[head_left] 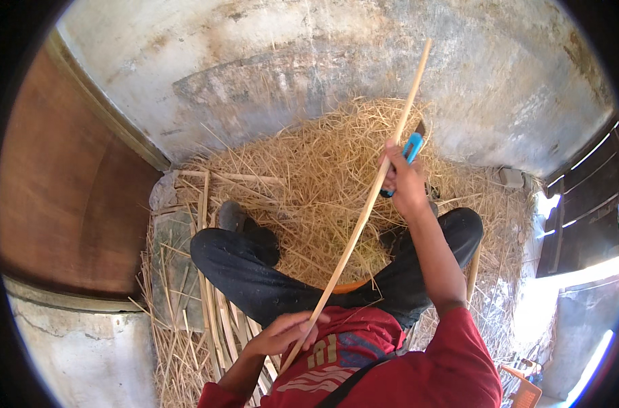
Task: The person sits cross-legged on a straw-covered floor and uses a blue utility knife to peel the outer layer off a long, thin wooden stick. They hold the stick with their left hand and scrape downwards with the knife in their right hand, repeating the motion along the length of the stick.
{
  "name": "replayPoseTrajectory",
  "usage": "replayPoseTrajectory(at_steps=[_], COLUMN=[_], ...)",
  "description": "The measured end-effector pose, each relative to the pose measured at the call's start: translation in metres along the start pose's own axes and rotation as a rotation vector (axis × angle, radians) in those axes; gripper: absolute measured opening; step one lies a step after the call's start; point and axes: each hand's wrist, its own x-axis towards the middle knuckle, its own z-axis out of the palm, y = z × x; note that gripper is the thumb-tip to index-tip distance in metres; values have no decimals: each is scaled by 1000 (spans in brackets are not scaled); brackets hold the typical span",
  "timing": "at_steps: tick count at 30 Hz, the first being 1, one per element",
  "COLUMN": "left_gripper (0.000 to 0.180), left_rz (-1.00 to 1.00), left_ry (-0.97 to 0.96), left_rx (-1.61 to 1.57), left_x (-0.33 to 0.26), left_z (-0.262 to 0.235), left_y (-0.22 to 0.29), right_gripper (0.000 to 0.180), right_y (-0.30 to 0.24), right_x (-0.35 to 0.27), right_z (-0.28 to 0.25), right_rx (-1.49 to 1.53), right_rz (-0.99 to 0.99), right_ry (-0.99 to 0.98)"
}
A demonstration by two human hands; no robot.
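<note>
A long, pale bamboo strip [356,234] runs slantwise across my lap, its upper end up in front of the wall and its lower end by my red shirt. Near that lower end my left hand [290,333] grips it, fingers laid over the strip. My right hand [406,178], further up, is closed around a blue utility knife [412,146]. The knife's dark blade points up and away, and the strip passes right along the thumb side of this hand. Whether the blade touches the strip I cannot tell.
Thin shavings [323,156] lie heaped between my legs and the stained wall [269,75]. Several long strips [218,326] rest at my left beside a grey slab [177,265]. A brown wooden panel [78,170] stands far left; an orange object [525,391] sits lower right.
</note>
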Motion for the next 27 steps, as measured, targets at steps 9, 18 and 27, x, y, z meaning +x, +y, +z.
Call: replayPoseTrajectory(at_steps=[9,18,27], left_gripper=[38,23,26], left_rz=[91,106,120], left_ry=[235,378,463], left_rx=[1,45,168], left_x=[97,96,92], left_z=[7,9,5], left_y=[46,55,36], right_gripper=[46,67,50], right_y=[35,58,103], right_x=[-13,-80,16], right_z=[10,-8,-71], right_rx=[-535,-1465,-2094], right_rz=[-164,-731,-836], right_ry=[8,-304,-9])
